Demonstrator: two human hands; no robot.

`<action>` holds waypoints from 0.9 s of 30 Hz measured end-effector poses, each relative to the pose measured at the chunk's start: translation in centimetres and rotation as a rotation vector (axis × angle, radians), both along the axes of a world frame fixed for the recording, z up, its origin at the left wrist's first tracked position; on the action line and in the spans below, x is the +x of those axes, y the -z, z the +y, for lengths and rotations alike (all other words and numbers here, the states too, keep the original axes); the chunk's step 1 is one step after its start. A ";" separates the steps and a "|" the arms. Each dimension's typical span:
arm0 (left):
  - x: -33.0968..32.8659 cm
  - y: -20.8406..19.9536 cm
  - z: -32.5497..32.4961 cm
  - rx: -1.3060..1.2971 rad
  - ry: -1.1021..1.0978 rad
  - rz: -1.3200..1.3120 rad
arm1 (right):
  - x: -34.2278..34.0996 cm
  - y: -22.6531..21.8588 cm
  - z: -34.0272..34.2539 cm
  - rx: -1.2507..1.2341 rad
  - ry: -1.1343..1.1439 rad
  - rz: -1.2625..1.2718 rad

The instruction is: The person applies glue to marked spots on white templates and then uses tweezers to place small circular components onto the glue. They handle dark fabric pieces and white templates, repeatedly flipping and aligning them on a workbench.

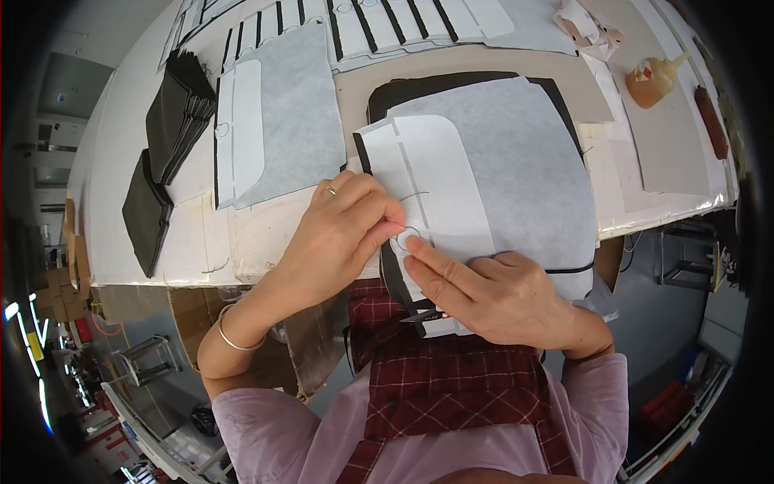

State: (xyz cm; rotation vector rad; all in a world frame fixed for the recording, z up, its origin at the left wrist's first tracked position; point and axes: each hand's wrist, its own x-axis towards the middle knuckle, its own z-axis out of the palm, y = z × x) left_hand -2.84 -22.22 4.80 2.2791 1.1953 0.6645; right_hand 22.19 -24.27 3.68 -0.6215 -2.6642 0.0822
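In front of me lies a stack of grey-white fabric panels [532, 177] with black edges, its near end over the table edge. A white strip with a rounded corner [443, 153] runs down its left part. My left hand [343, 222] is closed in a pinch at the rim of a small round white patch [409, 237]; what its fingertips grip is too small to make out. My right hand [500, 294] presses its index and middle fingers beside that patch. Dark pointed thread snips [423, 316] stick out from under its palm. A loose dark thread [415, 194] curls above the patch.
Another grey-white panel [302, 121] lies left of the stack. Folded black pieces [181, 113] are piled farther left. More black-striped panels [395, 24] lie at the back. A squeeze bottle of amber liquid [651, 82] stands at right, near a dark red tool [710, 121].
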 end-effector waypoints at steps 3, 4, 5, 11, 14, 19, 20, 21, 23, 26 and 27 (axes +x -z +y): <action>-0.2 0.4 -0.3 -0.157 -0.076 -0.129 | 0.0 0.0 0.0 -0.004 -0.003 0.006; -0.2 0.5 -0.4 -0.253 -0.120 -0.210 | 0.0 0.0 0.0 -0.007 -0.004 0.011; -0.2 0.4 -0.6 -0.250 -0.131 -0.210 | 0.0 0.0 0.0 -0.005 -0.006 0.012; 0.2 -0.3 -0.6 -0.018 -0.023 0.054 | 0.0 0.1 0.0 0.002 0.004 -0.001; 0.1 0.0 -0.5 -0.128 -0.079 -0.044 | 0.0 0.0 0.0 -0.009 -0.003 0.007; 0.0 0.0 -0.7 -0.490 -0.215 -0.371 | 0.0 -0.1 0.0 -0.019 -0.007 0.004; 0.2 -0.1 -0.8 -0.378 -0.176 -0.269 | 0.0 0.0 0.0 -0.015 -0.005 0.000; 0.5 -0.3 -0.9 -0.265 -0.136 -0.167 | 0.0 0.0 0.0 -0.012 -0.004 -0.005; 0.6 -0.3 -1.0 -0.111 -0.092 -0.023 | 0.0 0.0 0.0 -0.005 0.000 -0.012; 0.4 0.1 -1.0 -0.086 -0.096 -0.002 | 0.0 0.1 0.0 -0.002 0.007 -0.014; 0.4 0.3 -0.9 -0.145 -0.116 -0.066 | 0.1 0.0 0.0 -0.005 0.005 -0.012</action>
